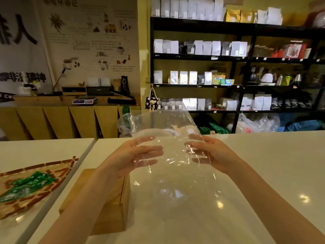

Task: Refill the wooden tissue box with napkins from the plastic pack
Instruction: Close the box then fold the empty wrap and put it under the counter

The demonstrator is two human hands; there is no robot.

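Item one: clear, crinkled plastic pack (168, 155), held up between my two hands above the white glossy countertop (263, 164). It looks empty; I see no napkins inside it. My left hand (139, 155) has its fingers nearly straight and loosely spread, with the film's left edge lying across them; my right hand (209, 154) pinches the right edge between thumb and fingers, partly closed. Handling, as I judge it: almost weightless, limp, slippery and noisy, no stiffness of its own, so it wants a pinch at the edges or crumpling into a ball, not a flat-palm hold. Item two: plain light-wood rectangular tissue box (109, 208), resting on the counter below my left wrist and forearm, partly hidden by them; I cannot tell its contents from here. Item three: a clear packet of green sachets (29, 184) on a giraffe-patterned tray (26, 206), well out to the left of my left arm.
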